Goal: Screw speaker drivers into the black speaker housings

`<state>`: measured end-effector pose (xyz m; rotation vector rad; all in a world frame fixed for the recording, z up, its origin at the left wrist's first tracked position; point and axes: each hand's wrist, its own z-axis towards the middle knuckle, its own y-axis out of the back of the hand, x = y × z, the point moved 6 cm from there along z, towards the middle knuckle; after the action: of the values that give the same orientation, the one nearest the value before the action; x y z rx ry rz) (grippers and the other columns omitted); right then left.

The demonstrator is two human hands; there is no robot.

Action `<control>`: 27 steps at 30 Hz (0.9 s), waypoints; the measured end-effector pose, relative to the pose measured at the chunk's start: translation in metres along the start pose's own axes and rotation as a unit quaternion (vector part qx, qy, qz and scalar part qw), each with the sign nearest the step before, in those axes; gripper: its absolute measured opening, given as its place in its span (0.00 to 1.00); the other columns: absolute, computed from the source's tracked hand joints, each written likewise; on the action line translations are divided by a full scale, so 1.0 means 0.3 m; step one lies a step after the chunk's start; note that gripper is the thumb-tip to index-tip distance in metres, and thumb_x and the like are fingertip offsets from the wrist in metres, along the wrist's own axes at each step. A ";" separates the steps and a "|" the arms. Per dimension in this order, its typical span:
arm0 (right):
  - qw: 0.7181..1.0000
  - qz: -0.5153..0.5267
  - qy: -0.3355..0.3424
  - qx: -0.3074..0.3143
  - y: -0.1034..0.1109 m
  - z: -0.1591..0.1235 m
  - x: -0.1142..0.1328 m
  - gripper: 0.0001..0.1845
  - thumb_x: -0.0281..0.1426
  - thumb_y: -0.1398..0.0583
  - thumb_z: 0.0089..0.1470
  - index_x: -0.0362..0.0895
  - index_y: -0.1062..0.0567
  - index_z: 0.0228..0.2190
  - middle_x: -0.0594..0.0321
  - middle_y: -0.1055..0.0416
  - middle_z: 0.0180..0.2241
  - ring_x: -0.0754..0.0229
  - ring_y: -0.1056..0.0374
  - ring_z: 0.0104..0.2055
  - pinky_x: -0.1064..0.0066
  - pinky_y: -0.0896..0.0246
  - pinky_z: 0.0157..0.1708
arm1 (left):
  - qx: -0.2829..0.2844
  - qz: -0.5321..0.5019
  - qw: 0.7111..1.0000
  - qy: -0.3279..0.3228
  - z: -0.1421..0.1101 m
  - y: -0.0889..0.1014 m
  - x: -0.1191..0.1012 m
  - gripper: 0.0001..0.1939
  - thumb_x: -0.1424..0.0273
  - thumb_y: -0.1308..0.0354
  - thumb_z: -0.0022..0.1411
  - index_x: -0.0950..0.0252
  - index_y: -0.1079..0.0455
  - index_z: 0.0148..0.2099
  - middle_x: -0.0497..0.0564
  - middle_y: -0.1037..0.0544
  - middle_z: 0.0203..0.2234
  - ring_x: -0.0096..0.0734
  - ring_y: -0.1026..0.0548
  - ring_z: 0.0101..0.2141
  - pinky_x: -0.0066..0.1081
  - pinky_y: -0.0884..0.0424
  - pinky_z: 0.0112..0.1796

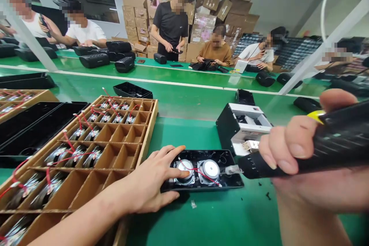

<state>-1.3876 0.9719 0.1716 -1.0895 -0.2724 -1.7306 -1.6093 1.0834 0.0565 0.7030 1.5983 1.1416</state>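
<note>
On the green bench lies an open black speaker housing point(230, 182) with two round silver speaker drivers, the left driver point(184, 169) and the right driver point(209, 170), joined by red wires. My left hand point(154, 180) straddles the housing's left end, thumb along the near side and a finger resting on the left driver. In my right hand point(284, 148) is a black electric screwdriver point(343, 138) with a yellow part near my thumb. Its clear-sleeved tip reaches over the housing just right of the right driver; whether it touches a screw I cannot tell.
To the left stands a cardboard divider tray point(117, 152) holding several drivers with red wires. A white-and-black screw feeder point(245, 123) is behind the screwdriver. Loose black screws point(268, 196) and a small clear scrap point(193, 203) lie nearby. Several co-workers sit or stand across the bench.
</note>
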 end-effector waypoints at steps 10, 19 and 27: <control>0.991 0.111 -0.040 0.062 -0.177 -0.114 -0.246 0.38 0.68 0.42 0.54 0.51 0.22 0.48 0.70 0.32 0.19 0.64 0.43 0.11 0.73 0.47 0.09 | -0.001 0.001 1.000 -0.017 0.004 -0.003 0.001 0.27 0.67 0.30 0.59 0.49 0.24 0.61 0.54 0.45 0.74 0.60 0.40 0.68 0.60 0.37 0.65; 0.990 0.107 -0.045 0.076 -0.177 -0.144 -0.313 0.36 0.66 0.43 0.56 0.51 0.23 0.50 0.71 0.32 0.20 0.65 0.43 0.13 0.74 0.44 0.11 | -0.001 0.000 1.000 -0.021 0.007 -0.007 0.004 0.27 0.66 0.30 0.59 0.49 0.24 0.61 0.55 0.45 0.74 0.60 0.40 0.68 0.60 0.36 0.64; 0.991 0.099 -0.048 0.074 -0.171 -0.139 -0.316 0.38 0.67 0.43 0.55 0.51 0.23 0.50 0.71 0.32 0.21 0.65 0.43 0.12 0.74 0.45 0.10 | 0.012 -0.005 1.000 -0.013 0.010 -0.002 0.002 0.27 0.66 0.30 0.59 0.50 0.24 0.61 0.56 0.45 0.74 0.59 0.41 0.68 0.59 0.37 0.64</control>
<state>-1.4473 1.0289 0.0909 -1.0558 -0.3353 -1.4625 -1.6066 1.0846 0.0554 0.7229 1.5947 1.1042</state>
